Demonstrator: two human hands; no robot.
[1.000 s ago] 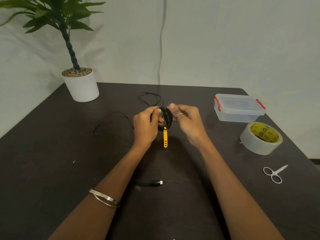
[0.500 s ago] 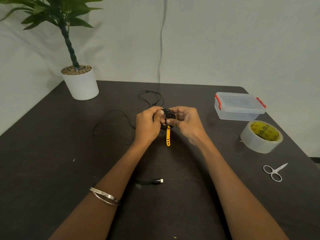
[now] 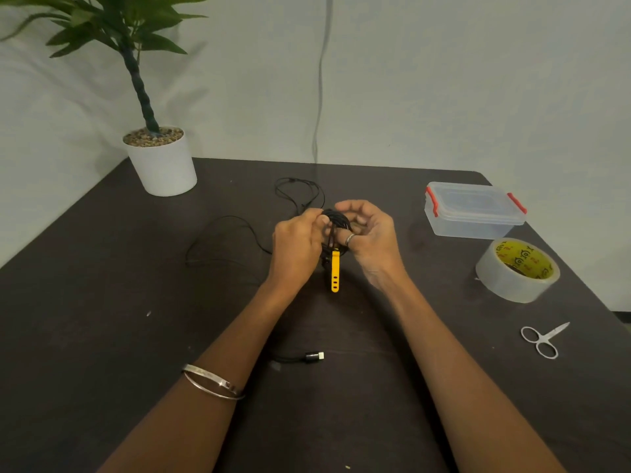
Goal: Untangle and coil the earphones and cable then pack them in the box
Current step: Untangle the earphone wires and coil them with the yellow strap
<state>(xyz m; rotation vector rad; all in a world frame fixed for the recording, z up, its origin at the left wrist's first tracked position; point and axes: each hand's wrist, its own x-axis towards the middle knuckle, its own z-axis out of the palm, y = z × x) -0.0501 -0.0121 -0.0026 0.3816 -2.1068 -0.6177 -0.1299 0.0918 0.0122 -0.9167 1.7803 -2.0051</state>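
Observation:
Above the middle of the dark table, my left hand (image 3: 297,242) and my right hand (image 3: 370,233) hold a black coiled cable (image 3: 336,221) between them. A yellow strap (image 3: 335,271) hangs down from the coil. My left fingers pinch the coil's left side, and my right fingers curl around its right side. The cable's plug end (image 3: 312,356) lies on the table between my forearms. Thin black earphones (image 3: 300,192) lie loose behind my hands, their wire trailing left (image 3: 222,233). The clear plastic box (image 3: 473,209) with red clips sits shut at the right.
A white pot with a green plant (image 3: 160,162) stands at the back left corner. A roll of clear tape (image 3: 517,269) lies right of my hands, and small white scissors (image 3: 543,339) lie nearer the right edge.
The coil has turned in my hands and my right fingers have shifted around it. The yellow strap still hangs below. Nothing else on the table has moved.

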